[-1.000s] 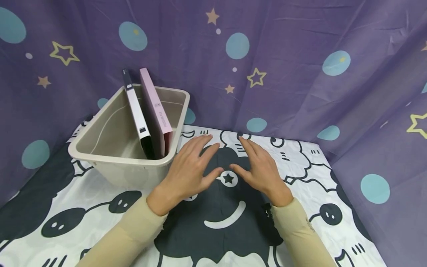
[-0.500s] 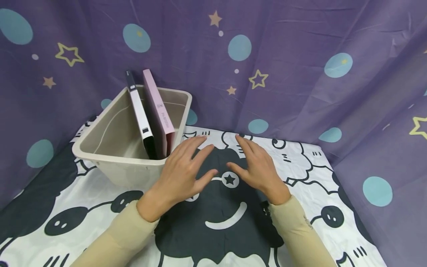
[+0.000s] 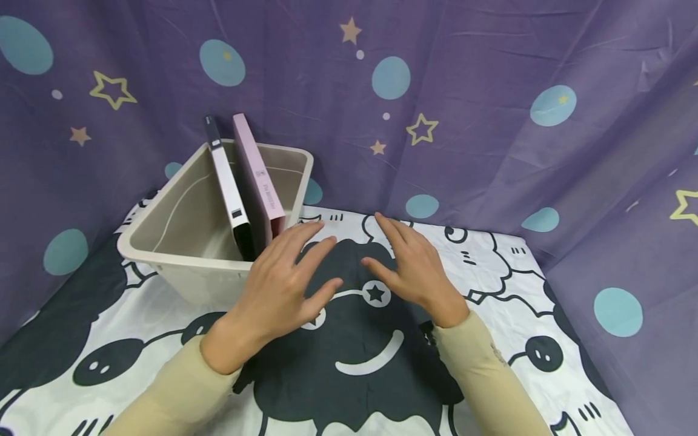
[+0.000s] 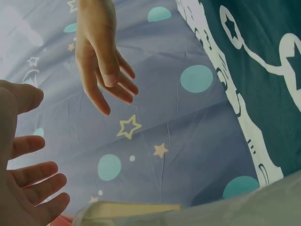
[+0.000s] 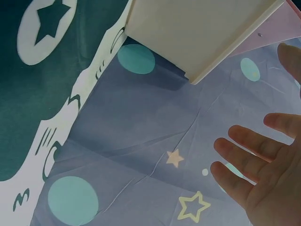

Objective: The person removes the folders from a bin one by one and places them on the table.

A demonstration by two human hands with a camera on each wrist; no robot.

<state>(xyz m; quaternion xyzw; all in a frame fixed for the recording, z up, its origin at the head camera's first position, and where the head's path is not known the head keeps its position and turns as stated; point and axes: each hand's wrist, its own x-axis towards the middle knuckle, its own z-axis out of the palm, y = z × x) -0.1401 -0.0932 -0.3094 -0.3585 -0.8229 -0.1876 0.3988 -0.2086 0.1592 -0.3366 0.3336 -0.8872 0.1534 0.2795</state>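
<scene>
A beige plastic bin (image 3: 199,281) stands at the left. Two slim, book-like items lean upright in it: one pink with small print on its spine (image 3: 259,172), one white with black ends (image 3: 225,178). My left hand (image 3: 275,287), fingers spread and relaxed, overlaps the bin's front right corner in the head view; I cannot tell whether it touches. To its right hovers my right hand (image 3: 417,266), likewise relaxed and holding nothing. In the right wrist view, the bin wall (image 5: 197,33) and a pink corner (image 5: 270,28) show beyond the right hand (image 5: 268,174).
A black-and-white cartoon cloth (image 3: 360,387) covers the table. Behind and at the sides hangs a purple curtain (image 3: 469,139) with stars and blue dots, close to the bin's back.
My left hand has drifted left and slightly nearer me, now covering the bin's front right corner. The right hand has shifted a little left. The bin and its contents stay put.
</scene>
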